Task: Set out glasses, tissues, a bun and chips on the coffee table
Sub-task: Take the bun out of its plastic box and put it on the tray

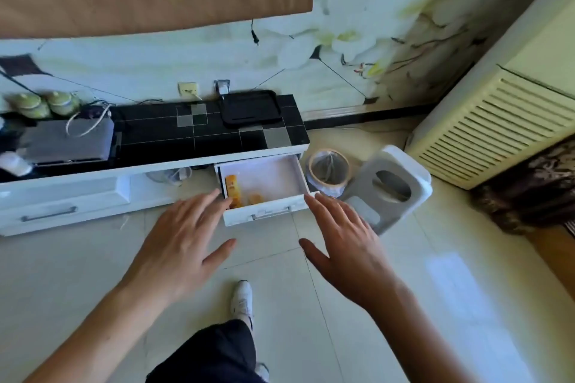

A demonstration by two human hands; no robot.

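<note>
- The left hand [179, 246] is reaching forward with fingers straight and spread, its grip open and holding nothing; the fingertips are appearing just beside the left front corner of the open drawer [264, 196].
- The right hand [345, 246] is also stretching out flat, grip open and empty, with its fingertips near the right front corner of the same drawer.
- Inside the drawer, an orange chips packet [232, 194] is lying along the left wall, and a small brownish bun [255, 198] is sitting just beside it near the front.
- The drawer is sticking out of a low white cabinet [77, 196] with a black tiled tabletop [174, 130], where a black tray [250, 109] is resting.
- A small bin [329, 171] with a bag liner and a white stool [389, 186] are standing on the floor to the right of the drawer.
</note>
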